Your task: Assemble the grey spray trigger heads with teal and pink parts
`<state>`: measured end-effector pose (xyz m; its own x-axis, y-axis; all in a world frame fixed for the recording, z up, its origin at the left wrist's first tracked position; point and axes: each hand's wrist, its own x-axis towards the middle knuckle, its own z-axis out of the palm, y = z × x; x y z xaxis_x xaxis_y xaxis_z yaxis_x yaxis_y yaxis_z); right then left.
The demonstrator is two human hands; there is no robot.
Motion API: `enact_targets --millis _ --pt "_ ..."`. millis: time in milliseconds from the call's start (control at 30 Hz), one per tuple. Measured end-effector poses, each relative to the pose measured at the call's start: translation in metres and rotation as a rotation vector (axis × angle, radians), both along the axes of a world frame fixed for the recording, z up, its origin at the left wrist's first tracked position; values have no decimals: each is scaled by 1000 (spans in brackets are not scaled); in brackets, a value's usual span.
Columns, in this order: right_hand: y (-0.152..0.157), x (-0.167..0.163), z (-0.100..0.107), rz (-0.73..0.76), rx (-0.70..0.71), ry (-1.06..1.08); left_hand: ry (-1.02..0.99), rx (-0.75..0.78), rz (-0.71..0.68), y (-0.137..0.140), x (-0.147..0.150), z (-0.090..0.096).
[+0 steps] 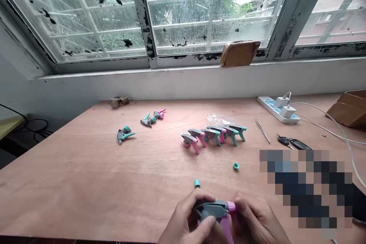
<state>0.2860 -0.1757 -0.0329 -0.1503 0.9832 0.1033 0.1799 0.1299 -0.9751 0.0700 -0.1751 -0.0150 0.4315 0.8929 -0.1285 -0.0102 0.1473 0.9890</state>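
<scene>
Near the front edge of the table, my left hand is wrapped round a grey and pink trigger spray head. Its pink nozzle points right, and its pink trigger hangs down. My right hand is closed at the nozzle end, fingertips against or just beside the pink tip; whether they pinch a small part is hidden. Just beyond my left fingers stands a small teal nozzle cap. Farther to the right lies a teal ring-shaped cap.
Several assembled spray heads stand in a row, a clear plastic bag behind them. Loose spray heads lie at left. Toward the right are tweezers, keys, a power strip with cables and a cardboard box.
</scene>
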Motion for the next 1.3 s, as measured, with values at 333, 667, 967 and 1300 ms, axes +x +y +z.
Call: enact_targets --millis 333,667,967,1300 --pt "-5 0 3 -119 268 50 -121 -105 91 -4 5 16" --pt "-4 0 6 -65 109 20 -115 -65 126 -5 9 27" --pt "-5 -3 -2 -3 207 11 -98 -69 89 -2 7 21" --pt "-1 3 5 89 112 -141 -2 -11 12 -1 1 12"
